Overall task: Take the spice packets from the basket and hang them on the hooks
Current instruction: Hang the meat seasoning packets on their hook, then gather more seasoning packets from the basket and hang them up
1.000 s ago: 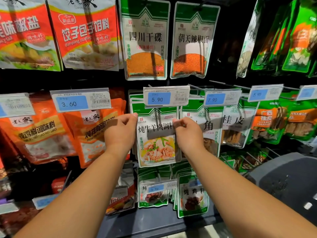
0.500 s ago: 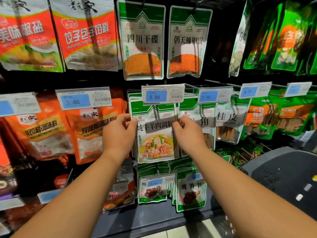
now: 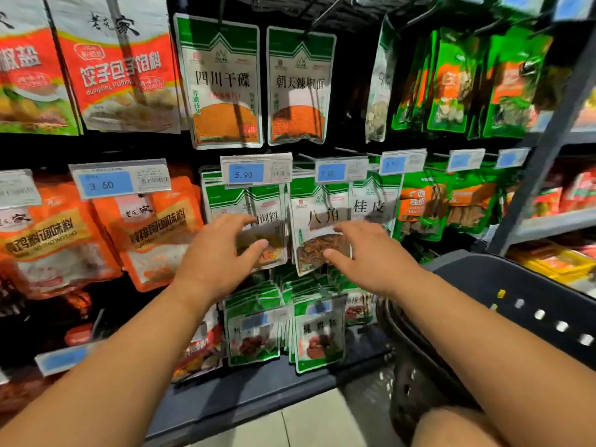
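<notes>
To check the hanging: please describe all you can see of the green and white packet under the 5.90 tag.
The green and white packet is a glossy plastic pouch: green band on top, white middle with black characters, blurred food picture below. It hangs upright, first of a stack, below the 5.90 price tag. The open left hand covers part of its front; contact is unclear.
</notes>
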A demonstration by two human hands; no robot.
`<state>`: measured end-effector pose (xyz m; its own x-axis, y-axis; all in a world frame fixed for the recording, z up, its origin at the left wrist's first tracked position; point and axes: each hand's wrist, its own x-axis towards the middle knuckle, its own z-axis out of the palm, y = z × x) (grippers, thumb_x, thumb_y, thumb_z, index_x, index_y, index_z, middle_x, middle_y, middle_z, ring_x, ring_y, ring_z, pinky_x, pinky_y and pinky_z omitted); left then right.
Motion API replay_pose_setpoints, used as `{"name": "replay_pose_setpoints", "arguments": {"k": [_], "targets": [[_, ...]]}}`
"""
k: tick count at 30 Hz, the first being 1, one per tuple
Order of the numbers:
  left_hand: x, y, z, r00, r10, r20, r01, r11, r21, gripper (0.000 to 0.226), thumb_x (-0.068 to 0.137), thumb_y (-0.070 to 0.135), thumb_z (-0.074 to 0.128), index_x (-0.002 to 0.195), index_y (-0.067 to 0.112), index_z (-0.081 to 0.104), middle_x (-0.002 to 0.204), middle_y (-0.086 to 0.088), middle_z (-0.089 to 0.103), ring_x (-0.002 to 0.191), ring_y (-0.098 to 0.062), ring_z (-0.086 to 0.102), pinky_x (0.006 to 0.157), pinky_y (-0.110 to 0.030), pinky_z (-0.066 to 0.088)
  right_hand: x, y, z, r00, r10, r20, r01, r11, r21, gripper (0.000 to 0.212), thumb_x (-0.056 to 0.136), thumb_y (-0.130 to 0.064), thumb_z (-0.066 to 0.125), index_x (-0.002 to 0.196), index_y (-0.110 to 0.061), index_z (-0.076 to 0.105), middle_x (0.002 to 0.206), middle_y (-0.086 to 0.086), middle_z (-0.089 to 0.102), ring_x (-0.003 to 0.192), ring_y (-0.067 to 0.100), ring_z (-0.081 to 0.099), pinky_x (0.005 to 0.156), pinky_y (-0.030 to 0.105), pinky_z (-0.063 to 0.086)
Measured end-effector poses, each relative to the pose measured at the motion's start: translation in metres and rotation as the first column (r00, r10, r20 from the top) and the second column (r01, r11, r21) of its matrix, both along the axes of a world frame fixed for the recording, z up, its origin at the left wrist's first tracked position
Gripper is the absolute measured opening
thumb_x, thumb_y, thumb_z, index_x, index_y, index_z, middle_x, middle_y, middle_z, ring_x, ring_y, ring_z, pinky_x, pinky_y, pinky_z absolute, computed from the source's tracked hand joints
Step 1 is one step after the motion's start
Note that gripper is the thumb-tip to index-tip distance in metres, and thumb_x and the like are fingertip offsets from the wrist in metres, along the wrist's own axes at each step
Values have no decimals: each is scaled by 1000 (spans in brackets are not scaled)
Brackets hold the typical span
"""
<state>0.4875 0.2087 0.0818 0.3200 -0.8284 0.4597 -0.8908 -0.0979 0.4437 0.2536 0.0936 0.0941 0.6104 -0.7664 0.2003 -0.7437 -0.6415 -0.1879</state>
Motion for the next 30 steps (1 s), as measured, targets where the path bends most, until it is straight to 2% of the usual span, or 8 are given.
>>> {"name": "replay_pose_setpoints", "arguments": {"k": [3, 5, 9, 11, 16, 19, 24, 30], "targets": [[-27, -15, 0, 994, -103, 29, 101, 993, 55, 53, 96, 48, 64, 143, 24, 54, 141, -1, 57, 128, -24, 54, 108, -41, 44, -41, 3, 0, 995, -34, -99, 21, 992, -125, 63, 102, -60, 43, 155, -25, 34, 157, 1, 38, 145, 26, 34, 110, 48, 40], [-50, -27, -1, 983, -184, 25, 182, 981, 67, 52, 97, 50, 61, 143, 27, 52, 145, 1, 54, 126, -23, 56, 111, -43, 45, -72, 4, -5, 992, -69, -106, 58, 993, -106, 62, 102, -60, 43, 153, -27, 35, 156, 0, 39, 143, 26, 34, 109, 49, 42], [-104, -56, -9, 943, -327, 53, 322, 943, 88, 50, 98, 50, 60, 142, 26, 54, 142, 2, 55, 128, -20, 52, 109, -37, 43, -130, 4, -23, 974, -139, -180, 120, 987, -110, 62, 102, -61, 41, 154, -28, 34, 156, -2, 38, 144, 24, 34, 109, 48, 43], [-131, -70, -16, 910, -410, 66, 402, 909, 111, 49, 98, 50, 59, 141, 26, 54, 141, 2, 55, 129, -20, 51, 109, -40, 44, -156, 2, -32, 961, -178, -213, 157, 982, -109, 62, 102, -61, 41, 152, -27, 36, 155, -2, 40, 143, 24, 36, 106, 47, 45], [-188, -105, -36, 775, -598, 204, 549, 797, 250, 53, 99, 55, 55, 144, 28, 51, 150, 3, 50, 139, -21, 44, 116, -45, 39, -215, -8, -58, 933, -238, -271, 230, 971, -59, 64, 101, -62, 42, 154, -27, 35, 156, -2, 39, 144, 23, 35, 107, 47, 45], [-215, -126, -46, 697, -676, 237, 596, 731, 332, 57, 95, 61, 50, 143, 32, 51, 149, 6, 51, 138, -20, 45, 113, -45, 42, -244, -21, -82, 917, -258, -303, 264, 964, -20, 64, 99, -62, 45, 151, -24, 38, 148, -1, 45, 138, 25, 43, 104, 47, 47], [-254, -169, -62, 600, -757, 257, 637, 647, 418, 62, 89, 68, 42, 139, 33, 53, 144, 7, 55, 134, -19, 50, 109, -44, 44, -275, -51, -130, 879, -257, -401, 317, 944, 91, 66, 101, -60, 44, 153, -22, 33, 151, 4, 43, 140, 28, 39, 104, 47, 47], [-289, -226, -85, 539, -804, 249, 659, 587, 469, 52, 95, 55, 57, 140, 30, 54, 141, 7, 56, 134, -17, 50, 113, -39, 40, -289, -94, -195, 866, -254, -430, 373, 902, 219, 61, 99, -59, 47, 145, -21, 40, 141, 7, 49, 133, 30, 45, 99, 46, 48]]}}
